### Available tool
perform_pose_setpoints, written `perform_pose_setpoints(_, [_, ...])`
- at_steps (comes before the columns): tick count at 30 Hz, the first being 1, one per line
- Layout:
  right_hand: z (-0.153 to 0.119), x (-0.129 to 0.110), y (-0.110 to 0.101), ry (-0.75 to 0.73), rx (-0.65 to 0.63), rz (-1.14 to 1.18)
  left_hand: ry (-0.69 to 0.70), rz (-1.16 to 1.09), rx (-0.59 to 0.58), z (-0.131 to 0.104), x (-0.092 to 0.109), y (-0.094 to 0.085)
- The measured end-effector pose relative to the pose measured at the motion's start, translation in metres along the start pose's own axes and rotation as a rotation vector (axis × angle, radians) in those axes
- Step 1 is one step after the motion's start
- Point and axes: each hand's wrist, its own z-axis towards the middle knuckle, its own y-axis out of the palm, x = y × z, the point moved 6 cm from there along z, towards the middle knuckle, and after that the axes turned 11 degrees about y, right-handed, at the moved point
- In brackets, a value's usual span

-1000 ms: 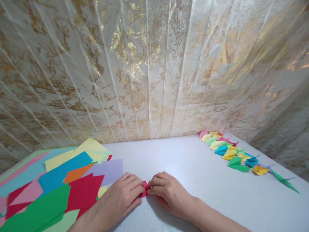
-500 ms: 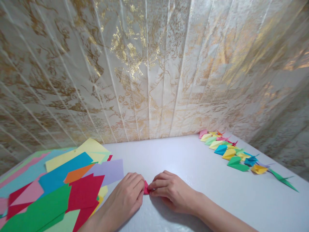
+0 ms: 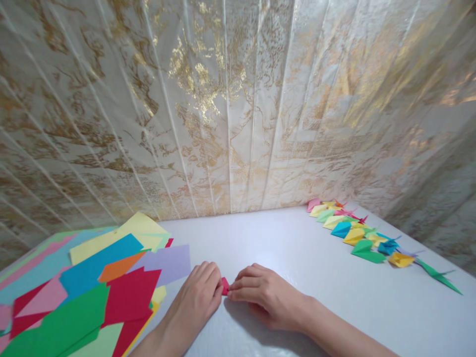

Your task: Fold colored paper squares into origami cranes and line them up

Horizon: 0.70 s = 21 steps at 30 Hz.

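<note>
Between my two hands, on the white table, is a small folded piece of red paper; most of it is hidden by my fingers. My left hand is closed on its left side, fingers bent down and pressed together. From the right, my right hand pinches the paper's other side with fingertips and thumb close together. Both hands rest low at the table surface, a narrow strip of red showing between them.
Loose sheets of coloured paper overlap on the left, among them a green sheet, a red sheet and a lilac sheet. Folded paper cranes in several colours stand in rows at the right. A gold-patterned curtain hangs behind the table.
My left hand has shifted very slightly up and covers the red paper a little differently, so less of it shows. My right hand is almost unmoved.
</note>
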Motion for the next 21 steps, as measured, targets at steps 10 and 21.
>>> perform_pose_setpoints(10, [0.0044,-0.0037,0.0031,0.033,0.036,-0.052,0.009,0.02,0.014,0.0008,-0.0015,0.0012])
perform_pose_setpoints(21, [0.0054,-0.0043,0.0054,0.049,0.039,-0.076,0.003,0.035,0.007,0.0019,-0.0037,0.0016])
